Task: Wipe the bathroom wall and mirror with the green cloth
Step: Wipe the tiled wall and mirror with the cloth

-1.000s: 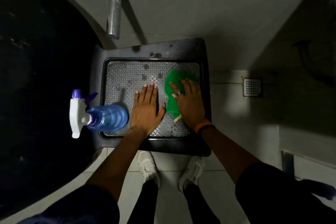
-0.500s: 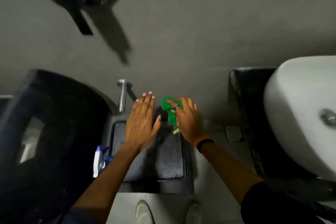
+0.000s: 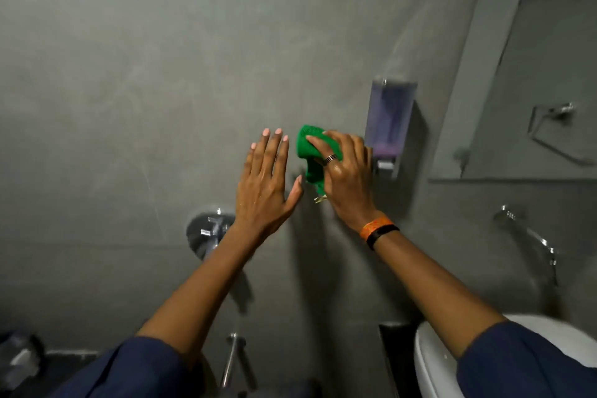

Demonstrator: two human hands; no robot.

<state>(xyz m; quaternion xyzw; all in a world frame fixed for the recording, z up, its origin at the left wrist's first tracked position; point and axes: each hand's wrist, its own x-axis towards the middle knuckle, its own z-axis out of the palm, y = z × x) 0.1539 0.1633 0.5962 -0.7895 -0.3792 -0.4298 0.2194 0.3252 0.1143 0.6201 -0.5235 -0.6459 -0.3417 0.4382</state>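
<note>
My right hand (image 3: 347, 176) grips the bunched green cloth (image 3: 310, 152) and holds it up in front of the grey wall (image 3: 161, 74); whether the cloth touches the wall I cannot tell. A ring and an orange wristband are on that hand and wrist. My left hand (image 3: 265, 184) is raised beside it with flat, spread fingers and holds nothing. The mirror (image 3: 533, 81) fills the upper right, its bottom edge level with my right hand.
A wall soap dispenser (image 3: 389, 119) with purple liquid hangs just right of my right hand. A round chrome valve (image 3: 206, 231) sits below my left hand, a chrome spout (image 3: 232, 359) lower down. A tap (image 3: 529, 236) and white basin (image 3: 433, 362) are at the right.
Both hands rose from the black stool to the wall, the right one carrying the green cloth. My view tilted up from the floor to the wall, dispenser and mirror.
</note>
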